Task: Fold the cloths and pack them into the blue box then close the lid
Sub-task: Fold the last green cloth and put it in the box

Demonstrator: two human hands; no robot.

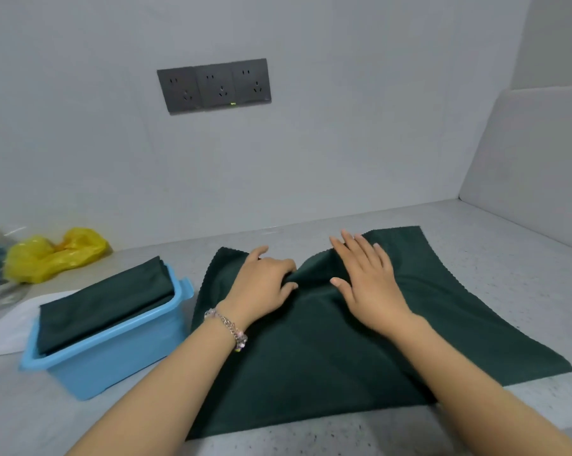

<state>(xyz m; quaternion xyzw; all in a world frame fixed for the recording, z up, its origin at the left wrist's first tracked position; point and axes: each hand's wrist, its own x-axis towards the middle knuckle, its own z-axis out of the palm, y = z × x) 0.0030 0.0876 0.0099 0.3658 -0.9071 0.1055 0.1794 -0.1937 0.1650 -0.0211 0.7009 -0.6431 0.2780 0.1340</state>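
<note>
A dark green cloth (311, 350) lies spread on the grey counter in front of me, bunched into a ridge near its far middle. My left hand (261, 281) rests on the cloth left of the ridge, its fingers curled into the bunched fabric. My right hand (367, 274) lies flat on the cloth to the right of the ridge, fingers straight. The blue box (120, 353) stands open to the left of the cloth. Folded dark green cloths (103, 301) sit in the box and rise above its rim.
A yellow plastic bag (54, 255) lies at the back left against the wall, beside other bagged items at the frame's left edge. A white sheet (8, 324) lies behind the box. A grey socket panel (214, 85) is on the wall. A white side panel stands at the right.
</note>
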